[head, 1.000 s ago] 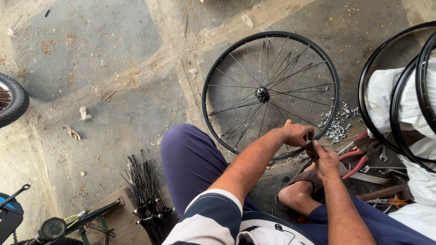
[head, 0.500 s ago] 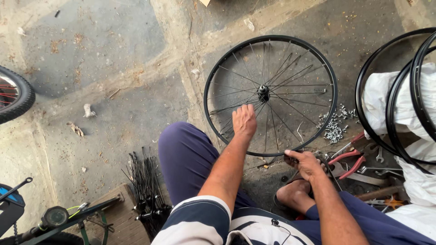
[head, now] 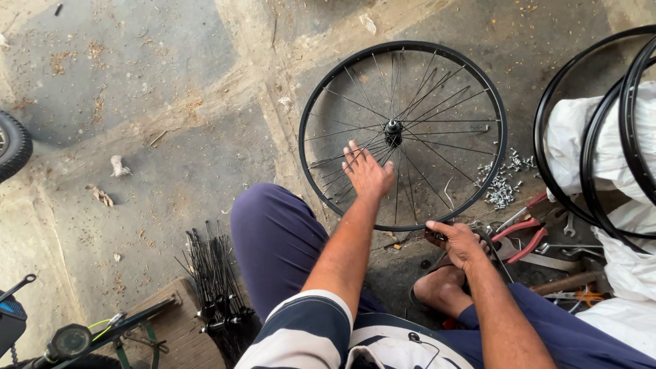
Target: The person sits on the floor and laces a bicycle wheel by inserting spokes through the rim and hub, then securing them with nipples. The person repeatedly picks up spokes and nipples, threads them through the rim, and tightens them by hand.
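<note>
Far left, a tyre edge [head: 12, 145] at the frame border; lower down, a bundle of loose black spokes [head: 213, 273] standing beside a wooden block [head: 179, 326]. Centre, left hand [head: 367, 172] spread flat, fingers wide, palm resting on the spokes of the bicycle wheel [head: 403, 134] — holding nothing. Wheel lying flat on the concrete floor [head: 171, 102] just ahead of the knees. Right hand [head: 459, 242] closed on the near rim, gripping a small dark tool there; too small to tell which. Further right, a scatter of spoke nipples [head: 504, 183], red-handled pliers [head: 521, 232], stacked bare rims [head: 601, 150]. Likely trouble — palm weight bending thin spokes, or the wheel sliding sideways on the gritty floor and sweeping nipples out of reach.
</note>
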Demonstrator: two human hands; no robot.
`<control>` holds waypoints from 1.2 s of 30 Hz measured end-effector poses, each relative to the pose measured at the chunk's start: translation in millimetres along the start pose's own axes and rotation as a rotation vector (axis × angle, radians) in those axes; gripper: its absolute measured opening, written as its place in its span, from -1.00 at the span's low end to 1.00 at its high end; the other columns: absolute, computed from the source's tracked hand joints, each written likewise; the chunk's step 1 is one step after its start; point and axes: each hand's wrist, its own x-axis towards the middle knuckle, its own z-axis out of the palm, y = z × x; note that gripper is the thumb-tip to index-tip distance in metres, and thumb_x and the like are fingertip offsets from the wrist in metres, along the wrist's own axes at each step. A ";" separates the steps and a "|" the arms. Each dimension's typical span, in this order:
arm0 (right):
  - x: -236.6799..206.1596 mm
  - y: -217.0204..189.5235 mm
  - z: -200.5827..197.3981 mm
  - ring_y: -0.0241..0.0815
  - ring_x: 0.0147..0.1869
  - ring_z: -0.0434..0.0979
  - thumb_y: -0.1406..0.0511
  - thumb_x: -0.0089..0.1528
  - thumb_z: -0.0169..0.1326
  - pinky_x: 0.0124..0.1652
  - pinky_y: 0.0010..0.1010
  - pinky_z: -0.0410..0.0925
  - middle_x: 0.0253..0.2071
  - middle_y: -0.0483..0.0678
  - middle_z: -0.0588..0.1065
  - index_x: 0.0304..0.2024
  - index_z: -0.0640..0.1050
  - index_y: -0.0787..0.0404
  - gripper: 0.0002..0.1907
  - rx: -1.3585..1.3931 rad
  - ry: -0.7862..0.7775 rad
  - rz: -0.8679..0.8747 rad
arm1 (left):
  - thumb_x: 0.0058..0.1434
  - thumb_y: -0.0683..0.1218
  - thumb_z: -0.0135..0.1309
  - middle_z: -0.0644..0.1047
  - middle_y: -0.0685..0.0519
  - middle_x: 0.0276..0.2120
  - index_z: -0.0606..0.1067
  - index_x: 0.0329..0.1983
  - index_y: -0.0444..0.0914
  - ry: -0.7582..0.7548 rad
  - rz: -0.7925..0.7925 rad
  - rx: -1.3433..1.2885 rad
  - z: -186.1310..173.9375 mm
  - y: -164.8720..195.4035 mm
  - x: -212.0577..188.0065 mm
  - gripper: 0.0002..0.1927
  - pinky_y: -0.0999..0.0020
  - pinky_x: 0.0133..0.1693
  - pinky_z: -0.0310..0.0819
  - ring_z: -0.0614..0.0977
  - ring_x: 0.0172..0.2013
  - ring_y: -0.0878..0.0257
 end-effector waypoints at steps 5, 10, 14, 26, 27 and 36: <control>0.5 -4.7 -4.2 -0.19 -0.16 0.59 0.35 0.17 0.26 -0.07 -0.32 0.52 -0.23 -0.04 0.57 -0.27 0.60 0.30 -0.85 0.004 0.016 -0.002 | 0.30 0.15 -0.03 0.13 -0.21 0.39 0.22 0.35 -0.44 0.103 0.070 0.001 4.5 -4.7 -5.6 -0.27 -0.13 0.39 -0.27 -0.03 0.46 -0.11; 0.3 -10.1 -14.8 -0.17 -0.19 0.59 0.37 0.17 0.27 -0.11 -0.36 0.50 -0.24 -0.02 0.57 -0.27 0.59 0.33 -0.85 0.006 0.050 -0.041 | 0.46 -0.04 -0.15 0.37 -0.14 0.11 0.46 0.16 -0.30 0.035 0.045 -0.025 28.4 10.0 -48.1 -0.66 -0.01 0.30 0.14 0.31 0.25 -0.01; -2.1 -13.6 -22.4 -0.17 -0.18 0.58 0.37 0.18 0.27 -0.12 -0.40 0.50 -0.25 -0.01 0.57 -0.27 0.59 0.36 -0.84 0.000 0.060 -0.072 | 0.41 -0.02 -0.10 0.41 -0.17 0.02 0.47 0.18 -0.23 -0.064 0.077 -0.166 36.6 4.1 -63.4 -0.64 0.02 0.11 0.38 0.47 0.09 -0.08; -11.1 -14.9 -24.9 -0.19 -0.20 0.59 0.38 0.16 0.32 -0.12 -0.38 0.52 -0.27 -0.04 0.55 -0.29 0.58 0.35 -0.82 -0.036 0.054 -0.157 | 0.32 -0.35 -0.15 0.47 -0.30 -0.09 -0.20 0.60 -0.11 -0.083 0.256 0.071 35.6 -1.5 -88.1 -0.14 0.12 -0.34 0.62 0.68 -0.33 -0.09; -11.3 -16.3 -25.1 -0.18 -0.21 0.59 0.38 0.16 0.32 -0.13 -0.38 0.51 -0.27 -0.04 0.56 -0.28 0.58 0.35 -0.82 -0.034 0.065 -0.152 | 0.30 -0.34 -0.12 0.47 -0.33 -0.08 -0.23 0.58 -0.15 -0.039 0.267 0.031 40.2 -0.2 -95.5 -0.12 0.11 -0.33 0.61 0.67 -0.34 -0.10; -13.8 -17.9 -30.4 -0.22 -0.20 0.59 0.36 0.22 0.28 -0.13 -0.43 0.49 -0.22 -0.07 0.57 -0.22 0.59 0.36 -0.82 0.069 0.125 -0.208 | 0.19 -0.01 0.26 0.65 -0.03 -0.27 0.54 -0.11 -0.30 -0.539 0.173 -0.635 65.8 -23.4 -91.9 -0.67 0.22 -0.18 0.52 0.63 -0.25 0.20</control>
